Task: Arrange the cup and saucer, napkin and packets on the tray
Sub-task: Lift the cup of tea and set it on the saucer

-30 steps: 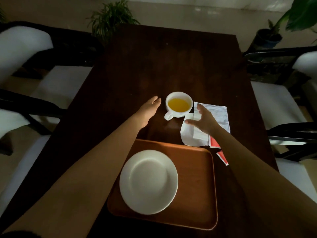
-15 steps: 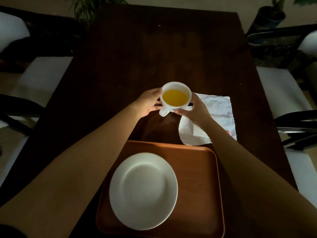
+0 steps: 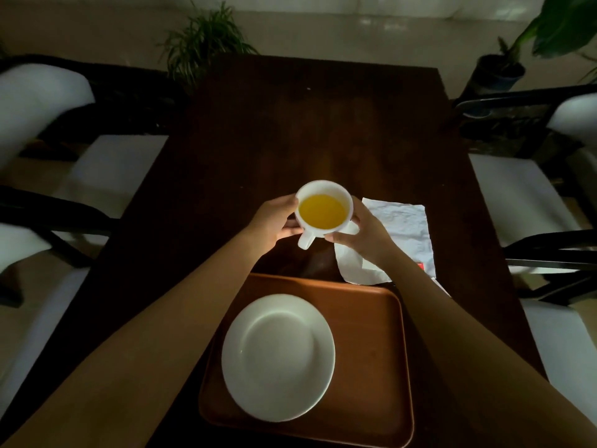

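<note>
Red packets point(image 3: 420, 266) mostly hidden beneath white napkin point(image 3: 403, 227) and right forearm

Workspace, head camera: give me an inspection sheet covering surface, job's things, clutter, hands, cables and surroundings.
Surface: dark wooden table, dimly lit.
Job's things: white cup of yellow liquid, handle toward the person; empty white saucer on the brown tray; crumpled white napkin on the table right of the cup; red packet edge showing at the napkin's near edge, mostly hidden.
Clutter: nothing seen.
Hands: left hand and right hand share a grip on the cup's sides.
Cables: nothing seen.
Surroundings: white-cushioned chairs both sides; potted plants beyond.
</note>
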{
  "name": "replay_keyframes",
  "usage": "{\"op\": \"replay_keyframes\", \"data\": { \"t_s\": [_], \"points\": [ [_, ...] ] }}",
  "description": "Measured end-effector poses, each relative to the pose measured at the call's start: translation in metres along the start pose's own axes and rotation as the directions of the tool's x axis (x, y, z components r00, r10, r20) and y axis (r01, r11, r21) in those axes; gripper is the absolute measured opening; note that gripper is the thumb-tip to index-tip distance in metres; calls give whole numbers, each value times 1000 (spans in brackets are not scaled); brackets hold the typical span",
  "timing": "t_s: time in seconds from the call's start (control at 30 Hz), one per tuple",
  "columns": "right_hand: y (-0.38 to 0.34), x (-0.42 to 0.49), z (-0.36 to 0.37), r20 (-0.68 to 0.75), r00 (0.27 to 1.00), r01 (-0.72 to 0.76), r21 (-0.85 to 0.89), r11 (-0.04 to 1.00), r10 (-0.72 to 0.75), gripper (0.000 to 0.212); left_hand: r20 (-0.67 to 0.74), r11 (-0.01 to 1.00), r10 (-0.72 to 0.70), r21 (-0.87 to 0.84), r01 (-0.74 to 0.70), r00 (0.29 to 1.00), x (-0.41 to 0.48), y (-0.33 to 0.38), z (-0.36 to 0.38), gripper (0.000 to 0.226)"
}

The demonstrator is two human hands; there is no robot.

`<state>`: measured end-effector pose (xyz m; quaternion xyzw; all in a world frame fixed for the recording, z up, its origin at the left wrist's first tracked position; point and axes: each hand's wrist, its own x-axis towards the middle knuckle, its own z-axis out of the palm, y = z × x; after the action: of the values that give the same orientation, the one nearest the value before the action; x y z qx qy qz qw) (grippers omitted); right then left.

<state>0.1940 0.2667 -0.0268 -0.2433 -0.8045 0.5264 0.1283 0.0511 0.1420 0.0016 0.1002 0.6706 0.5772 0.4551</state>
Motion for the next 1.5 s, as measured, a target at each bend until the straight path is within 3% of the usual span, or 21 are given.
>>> {"op": "replay_keyframes", "data": {
  "t_s": [0.23,0.5,0.87,1.23,1.4,1.5],
  "points": [
    [-27,-39,17,70,997,25,65,998,-30,74,-64,999,-16,-46,13,998,-61,-7,-18,34],
    [-30,-99,55,251,967,-61,107,992,32,73,-133,992,-80,-103,67,988,-131,-58,-41,33],
    [-20,-151,85,279,955,-116,26,993,104,83,-199,973,-208,-138,182,958,-175,-111,-49,30],
    [-22,-154,85,326,935,-147,2,989,138,90,-212,965,-254,-122,232,944,-179,-112,-48,30],
    [-21,-153,77,357,923,-149,-12,989,144,93,-244,967,-227,56,247,943,-174,-94,-51,34],
    [-19,-146,54,344,923,-188,17,982,171,83,-369,944,-92,264,199,925,-161,-74,-55,40]
  ]
}}
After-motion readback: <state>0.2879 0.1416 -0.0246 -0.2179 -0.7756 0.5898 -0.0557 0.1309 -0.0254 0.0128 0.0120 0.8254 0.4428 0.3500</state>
